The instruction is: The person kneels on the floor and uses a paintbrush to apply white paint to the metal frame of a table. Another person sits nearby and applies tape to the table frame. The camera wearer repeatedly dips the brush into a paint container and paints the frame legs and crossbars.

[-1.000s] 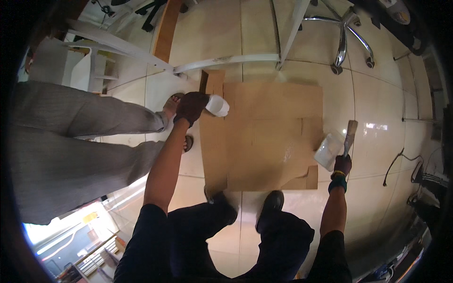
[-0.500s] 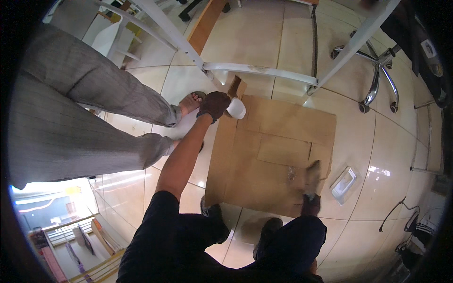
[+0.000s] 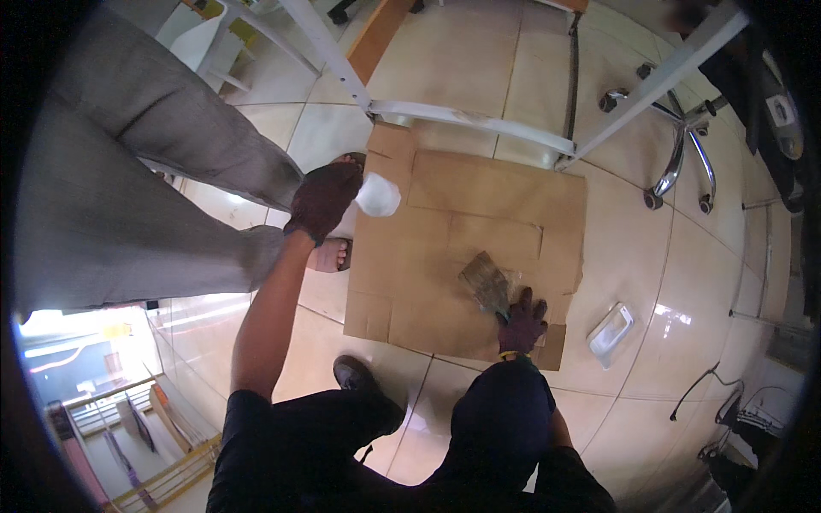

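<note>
A flattened brown cardboard sheet (image 3: 402, 282) lies on the tiled floor in front of me. My left hand (image 3: 325, 201), in a dark maroon glove, is closed on a white rounded thing (image 3: 379, 196) over the sheet's left edge; its exact kind is unclear. Toward the near right of the cardboard, my gloved right hand (image 3: 523, 323) rests with its fingers spread. Beside its thumb lies a flat, brownish thing like a wide brush (image 3: 485, 282), slightly blurred; thumb and brush seem to touch. Clear tape or film shows by the fingertips.
Another person's grey-trousered legs (image 3: 171, 171) and sandalled feet stand close on the left. A white table frame (image 3: 470, 118) crosses beyond the cardboard. At right are a clear plastic tray (image 3: 611, 333), a wheeled chair base (image 3: 676, 158) and loose cables (image 3: 727, 393).
A cardboard flap at the far left, raised before, now lies flat. My left hand moved left with the white thing. My right hand moved left, its fingers now spread beside the brush-like thing.
</note>
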Action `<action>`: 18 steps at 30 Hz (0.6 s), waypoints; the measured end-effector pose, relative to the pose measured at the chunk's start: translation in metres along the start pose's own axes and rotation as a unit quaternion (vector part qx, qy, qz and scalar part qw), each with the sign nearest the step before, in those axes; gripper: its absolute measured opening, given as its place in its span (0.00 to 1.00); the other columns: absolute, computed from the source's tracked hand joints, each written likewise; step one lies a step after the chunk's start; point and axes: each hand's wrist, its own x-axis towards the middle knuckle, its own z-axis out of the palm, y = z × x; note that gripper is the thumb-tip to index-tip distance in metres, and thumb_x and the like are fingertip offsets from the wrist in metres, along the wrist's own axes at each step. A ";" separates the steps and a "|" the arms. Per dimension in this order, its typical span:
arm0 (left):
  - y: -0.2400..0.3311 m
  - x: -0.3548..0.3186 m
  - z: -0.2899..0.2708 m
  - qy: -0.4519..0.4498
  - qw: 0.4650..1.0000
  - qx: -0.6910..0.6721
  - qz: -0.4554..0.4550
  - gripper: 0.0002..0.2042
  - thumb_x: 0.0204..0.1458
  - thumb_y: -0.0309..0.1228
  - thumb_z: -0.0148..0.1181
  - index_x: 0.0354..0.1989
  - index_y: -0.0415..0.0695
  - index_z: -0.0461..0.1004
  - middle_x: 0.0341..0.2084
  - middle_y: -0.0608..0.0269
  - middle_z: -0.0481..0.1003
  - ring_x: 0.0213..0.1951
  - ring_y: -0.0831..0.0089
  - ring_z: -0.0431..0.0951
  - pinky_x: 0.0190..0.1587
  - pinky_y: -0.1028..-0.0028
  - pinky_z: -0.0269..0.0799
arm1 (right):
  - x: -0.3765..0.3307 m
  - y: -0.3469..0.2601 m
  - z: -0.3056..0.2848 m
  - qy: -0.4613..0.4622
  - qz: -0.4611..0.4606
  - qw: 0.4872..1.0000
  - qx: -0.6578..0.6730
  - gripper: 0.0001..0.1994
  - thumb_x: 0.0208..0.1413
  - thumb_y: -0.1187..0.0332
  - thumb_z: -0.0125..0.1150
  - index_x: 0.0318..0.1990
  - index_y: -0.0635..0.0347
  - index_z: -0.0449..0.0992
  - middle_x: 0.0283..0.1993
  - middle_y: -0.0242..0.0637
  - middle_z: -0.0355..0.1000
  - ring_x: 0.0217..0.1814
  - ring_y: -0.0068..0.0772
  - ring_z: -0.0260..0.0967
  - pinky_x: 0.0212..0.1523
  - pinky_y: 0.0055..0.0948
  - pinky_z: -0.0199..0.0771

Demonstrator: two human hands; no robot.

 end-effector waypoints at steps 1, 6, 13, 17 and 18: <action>0.007 -0.006 -0.015 0.009 1.000 -0.016 -0.005 0.12 0.53 0.34 0.47 0.39 0.42 0.72 0.38 0.53 0.74 0.43 0.57 0.73 0.47 0.63 0.67 | 0.002 -0.004 -0.006 -0.019 0.014 1.000 0.000 0.21 0.40 0.55 0.65 0.43 0.50 0.76 0.64 0.30 0.54 0.64 0.55 0.49 0.45 0.55 0.59; -0.003 -0.035 -0.037 -0.020 0.997 -0.015 -0.067 0.13 0.53 0.34 0.51 0.41 0.39 0.73 0.39 0.50 0.75 0.41 0.54 0.74 0.44 0.64 0.69 | -0.006 0.000 0.010 -0.022 0.014 0.999 0.023 0.21 0.42 0.56 0.65 0.45 0.50 0.75 0.66 0.29 0.51 0.65 0.55 0.48 0.48 0.55 0.59; 0.007 -0.049 -0.043 0.006 0.995 -0.051 -0.087 0.13 0.51 0.33 0.53 0.40 0.39 0.74 0.38 0.50 0.75 0.40 0.55 0.75 0.44 0.64 0.69 | -0.004 0.014 0.019 0.005 -0.016 0.993 0.114 0.20 0.46 0.59 0.63 0.48 0.53 0.73 0.56 0.36 0.63 0.54 0.46 0.64 0.46 0.41 0.69; 0.010 -0.058 -0.023 0.007 0.993 -0.073 -0.094 0.11 0.51 0.33 0.53 0.39 0.40 0.74 0.35 0.51 0.75 0.39 0.56 0.75 0.42 0.64 0.69 | 0.030 0.044 -0.007 0.056 0.060 0.981 0.174 0.19 0.47 0.58 0.61 0.45 0.58 0.72 0.42 0.44 0.72 0.43 0.47 0.71 0.42 0.39 0.71; 0.016 -0.059 -0.017 0.003 0.991 -0.086 -0.103 0.11 0.51 0.33 0.53 0.38 0.41 0.74 0.34 0.52 0.75 0.38 0.56 0.75 0.42 0.65 0.70 | 0.038 0.063 0.001 0.083 0.128 0.975 0.162 0.19 0.47 0.57 0.61 0.43 0.60 0.73 0.39 0.47 0.73 0.42 0.50 0.70 0.42 0.43 0.70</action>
